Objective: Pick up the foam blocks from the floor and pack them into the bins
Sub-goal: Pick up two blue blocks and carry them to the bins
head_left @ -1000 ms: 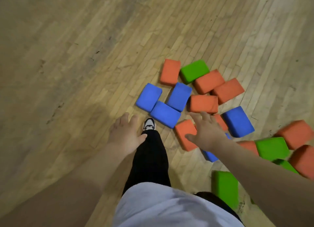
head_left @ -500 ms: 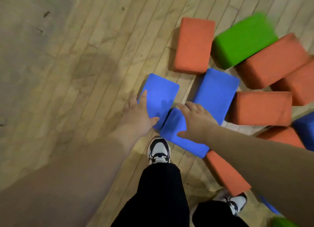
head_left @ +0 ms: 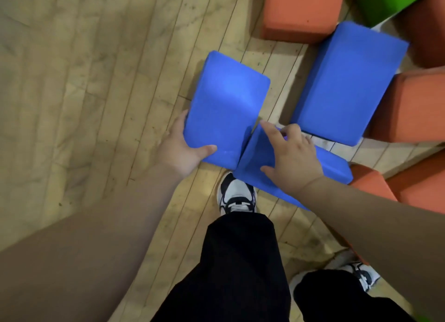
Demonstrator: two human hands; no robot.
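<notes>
Warm yellowish indoor light is lying over the wooden floor (head_left: 96,80); the level is middling, not bright. A paler pool is showing on the boards around the white shoe (head_left: 237,196), while the floor's left edge is reading dull and greyish. The left blue block (head_left: 226,100) is catching a soft pale sheen on its top face. The near blue block (head_left: 255,157) is looking darker under the right hand (head_left: 291,160). Soft-edged shadows are sitting on the boards at the blocks' left flanks. Both forearms are lying in shade along the bottom edge. The black trousers (head_left: 240,273) are losing all detail. The green block (head_left: 390,1) at the top right is smearing slightly. The wide lens is bowing the floorboards toward the edges.
</notes>
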